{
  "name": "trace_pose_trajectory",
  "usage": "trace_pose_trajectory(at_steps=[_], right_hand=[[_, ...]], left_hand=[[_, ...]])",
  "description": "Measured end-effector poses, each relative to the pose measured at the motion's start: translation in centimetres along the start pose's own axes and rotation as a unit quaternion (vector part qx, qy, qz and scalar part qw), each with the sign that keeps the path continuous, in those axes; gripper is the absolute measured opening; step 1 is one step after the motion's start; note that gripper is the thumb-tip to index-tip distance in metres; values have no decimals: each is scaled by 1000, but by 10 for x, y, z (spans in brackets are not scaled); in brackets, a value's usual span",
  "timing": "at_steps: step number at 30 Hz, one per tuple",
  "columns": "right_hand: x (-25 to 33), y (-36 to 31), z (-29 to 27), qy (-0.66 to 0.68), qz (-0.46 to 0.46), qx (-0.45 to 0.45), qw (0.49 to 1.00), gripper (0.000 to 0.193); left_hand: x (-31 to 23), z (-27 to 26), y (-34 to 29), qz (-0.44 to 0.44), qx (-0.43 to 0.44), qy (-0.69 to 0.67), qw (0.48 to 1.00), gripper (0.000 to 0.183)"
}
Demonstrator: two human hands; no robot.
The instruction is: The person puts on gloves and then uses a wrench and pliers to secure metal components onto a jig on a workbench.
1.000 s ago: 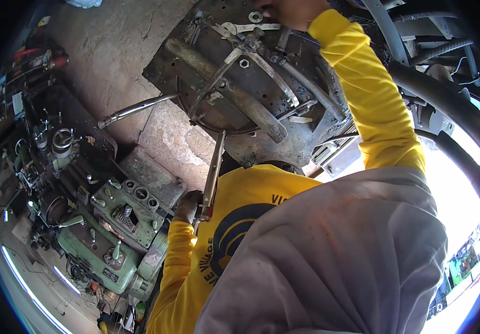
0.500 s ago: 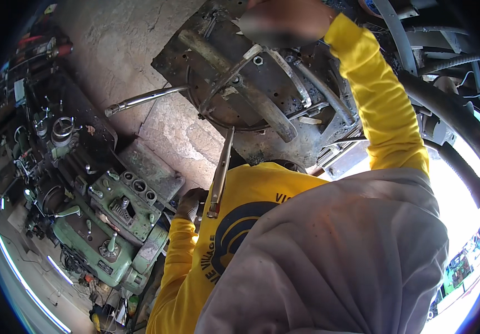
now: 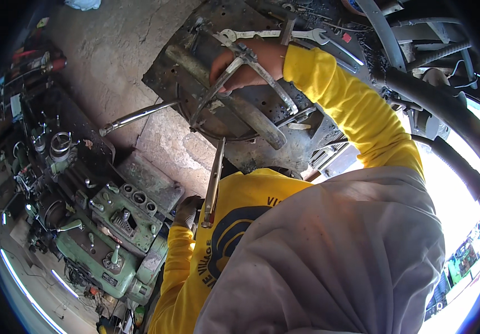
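Observation:
My right hand (image 3: 246, 65) reaches out in a yellow sleeve and is closed around a thin bent metal rod frame (image 3: 262, 78). The frame lies on a dark, dirty steel plate (image 3: 195, 67), over a thick grey bar (image 3: 251, 117). Down at my side, my left hand (image 3: 186, 212) grips the lower end of a long slim metal tool (image 3: 213, 181). The tool points up, its tip at the plate's near edge. My yellow shirt and a grey cloth (image 3: 329, 256) fill the lower right and hide the rest of my body.
A long chrome handle (image 3: 137, 116) sticks out left from the plate over the concrete floor (image 3: 117, 50). Spanners (image 3: 301, 34) lie at the plate's far edge. A green machine (image 3: 112, 239) with levers stands lower left. Black hoses (image 3: 440, 94) curve along the right.
My right hand has come down from the top edge of the view onto the rod frame and closed on it. My left hand keeps the long tool in much the same place.

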State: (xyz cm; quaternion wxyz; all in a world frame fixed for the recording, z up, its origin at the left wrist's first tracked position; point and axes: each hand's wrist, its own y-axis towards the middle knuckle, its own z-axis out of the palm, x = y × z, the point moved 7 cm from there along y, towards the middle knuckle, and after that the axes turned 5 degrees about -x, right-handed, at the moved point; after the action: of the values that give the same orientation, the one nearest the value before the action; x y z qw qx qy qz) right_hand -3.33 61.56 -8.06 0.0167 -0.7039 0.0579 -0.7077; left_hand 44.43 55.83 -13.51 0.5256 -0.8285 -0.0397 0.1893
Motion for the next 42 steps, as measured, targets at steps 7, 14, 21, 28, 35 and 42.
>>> trace_pose_trajectory(at_steps=[7,14,21,28,35,42], right_hand=[[11,-8,-23,-116,-108,-63,985,23],[0,-51,-152,-441,-48,-321,837,24],[-25,-18,-157,-632,298,-286,655,23],[-42,4,-169,-583,394,-147,695,23],[-34,-19,-167,-647,320,-254,644,22],[-37,-22,-169,-672,337,-233,617,23]], left_hand=[[16,-3,13,-73,5,-80,994,32],[42,-18,33,-7,-16,65,998,32],[79,-14,55,-70,21,-30,997,44],[56,-8,34,-67,17,-61,996,44],[42,4,28,26,16,7,1000,31],[43,-1,35,102,8,85,991,30]])
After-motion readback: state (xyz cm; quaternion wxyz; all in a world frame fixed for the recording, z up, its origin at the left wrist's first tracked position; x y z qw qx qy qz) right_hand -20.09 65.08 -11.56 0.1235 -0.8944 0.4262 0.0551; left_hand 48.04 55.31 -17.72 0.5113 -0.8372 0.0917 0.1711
